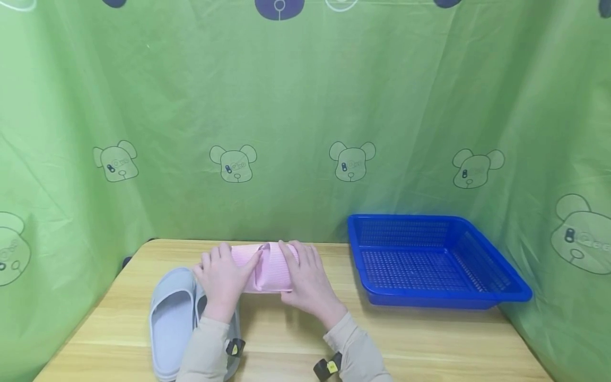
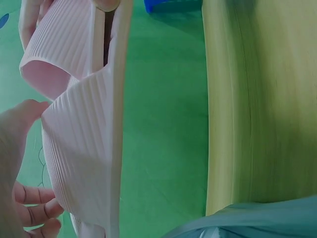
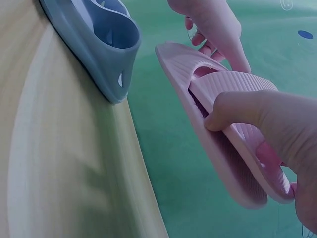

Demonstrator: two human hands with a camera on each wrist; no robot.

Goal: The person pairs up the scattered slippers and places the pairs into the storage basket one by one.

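Hanging over the desk [image 1: 286, 345]: pink slippers [image 1: 278, 271], nested together, pinched from opposite ends by left hand [image 1: 221, 277] and right hand [image 1: 307, 278], presumably light, springy, ribbed against slipping, best held by the sole edges [image 2: 117, 124] as one bundle.
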